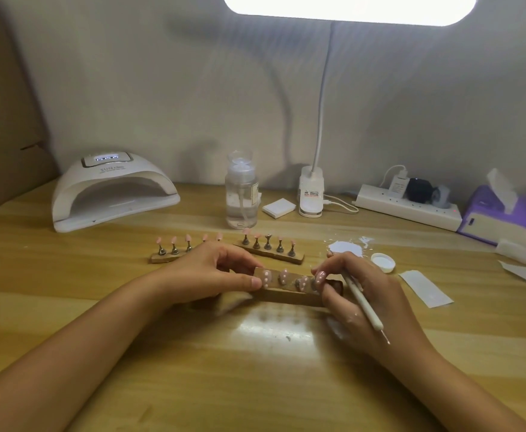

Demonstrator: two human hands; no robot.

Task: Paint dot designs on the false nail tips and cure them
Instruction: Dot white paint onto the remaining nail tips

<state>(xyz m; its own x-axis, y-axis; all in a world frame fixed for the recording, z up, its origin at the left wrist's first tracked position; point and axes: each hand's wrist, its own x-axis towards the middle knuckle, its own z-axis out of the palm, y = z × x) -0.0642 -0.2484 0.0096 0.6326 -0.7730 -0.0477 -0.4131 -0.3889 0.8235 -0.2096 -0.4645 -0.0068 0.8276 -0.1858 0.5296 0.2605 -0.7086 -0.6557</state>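
While left hand (215, 272) pinches nail-tip holder (291, 287) end, right hand (377, 294) grips opposite end plus dotting pen (364, 304).

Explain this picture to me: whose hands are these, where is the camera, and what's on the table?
There is no machine, only a person's bare hands, filmed from a camera on their head looking down. The left hand and right hand hold a wooden strip of pink nail tips with white dots; the right hand also grips a pen. Behind, on the table, stand a second strip, a third strip, a curing lamp and a clear bottle.
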